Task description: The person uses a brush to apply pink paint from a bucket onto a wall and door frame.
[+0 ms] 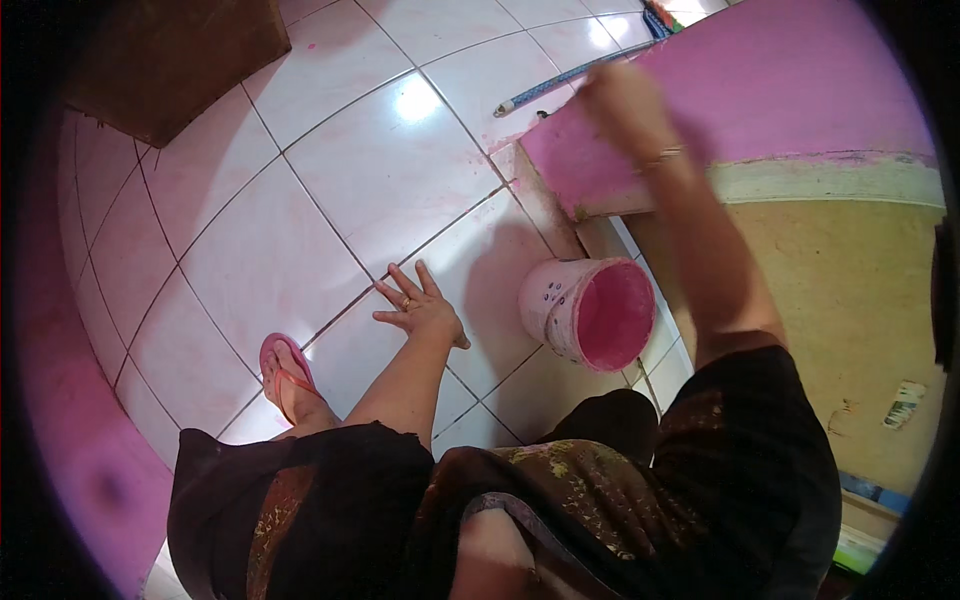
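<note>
My left hand [420, 306] hovers or rests over the white floor tiles [360, 187], fingers spread, a ring on one finger and nothing held. My right hand [619, 94], blurred, is raised over the end of a pink-painted wall [795, 82]; its fingers look curled, and whether they hold anything cannot be told. A bracelet is on that wrist. Between my arms stands a pink-stained plastic bucket [551, 307], its inside coated pink. Beyond my right hand a blue patterned pole [547, 88] lies on the floor along the wall's base.
A brown box-like piece [180, 60] is at the upper left. A pink wall [97, 480] curves along the left side. On the right is a yellowish door or panel [825, 292] with a torn sticker. My foot in a pink flip-flop [289, 375] is on the tiles.
</note>
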A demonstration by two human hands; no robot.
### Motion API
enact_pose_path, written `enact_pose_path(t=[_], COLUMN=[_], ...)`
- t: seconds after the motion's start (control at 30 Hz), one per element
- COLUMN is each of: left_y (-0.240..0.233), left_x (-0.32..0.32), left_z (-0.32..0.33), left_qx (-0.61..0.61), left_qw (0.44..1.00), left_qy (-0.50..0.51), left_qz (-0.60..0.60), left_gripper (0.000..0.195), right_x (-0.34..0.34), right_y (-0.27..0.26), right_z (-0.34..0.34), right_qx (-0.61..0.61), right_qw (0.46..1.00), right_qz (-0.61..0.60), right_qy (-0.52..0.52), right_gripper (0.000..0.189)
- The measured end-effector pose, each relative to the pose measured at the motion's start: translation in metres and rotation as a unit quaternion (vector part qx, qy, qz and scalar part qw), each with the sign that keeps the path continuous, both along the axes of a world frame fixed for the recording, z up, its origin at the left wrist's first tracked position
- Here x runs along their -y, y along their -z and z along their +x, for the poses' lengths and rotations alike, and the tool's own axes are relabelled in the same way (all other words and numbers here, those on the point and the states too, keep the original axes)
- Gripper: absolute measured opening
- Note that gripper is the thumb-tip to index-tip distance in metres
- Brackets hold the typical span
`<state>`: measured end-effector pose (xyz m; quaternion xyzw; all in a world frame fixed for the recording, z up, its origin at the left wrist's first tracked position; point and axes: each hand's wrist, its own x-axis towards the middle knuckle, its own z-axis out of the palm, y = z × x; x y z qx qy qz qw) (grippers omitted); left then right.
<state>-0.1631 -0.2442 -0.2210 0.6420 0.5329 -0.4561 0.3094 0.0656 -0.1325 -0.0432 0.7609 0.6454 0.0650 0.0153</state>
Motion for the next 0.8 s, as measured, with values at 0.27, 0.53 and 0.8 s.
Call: enact_pose_path(t=[0.27,0.53,0.8], left_y=[-0.005,0.000,0.001], left_x=[0.001,0.002,0.001], left_z=[0.003,-0.001,0.002], left_qx=[0.000,0.001,-0.003], left_qw=[1.000,1.000,1.000], left_qy=[0.001,-0.010,0.001], left_qz=[0.009,0.001,0.004], left_gripper=[0.145,0.147,0.148], right_x=[0.075,0.045,0.050], right_y=[-0.186,0.074,0.003], right_z=[-0.018,-0.053,0.012], right_qx=[-0.073,-0.058,-0.062], right_qw=[0.967,0.976,0.994], right_qz=[0.237,-0.208,-0.068], right_qy=[-0.059,0.010,0.059], right_gripper=[0.015,0.020,0.013])
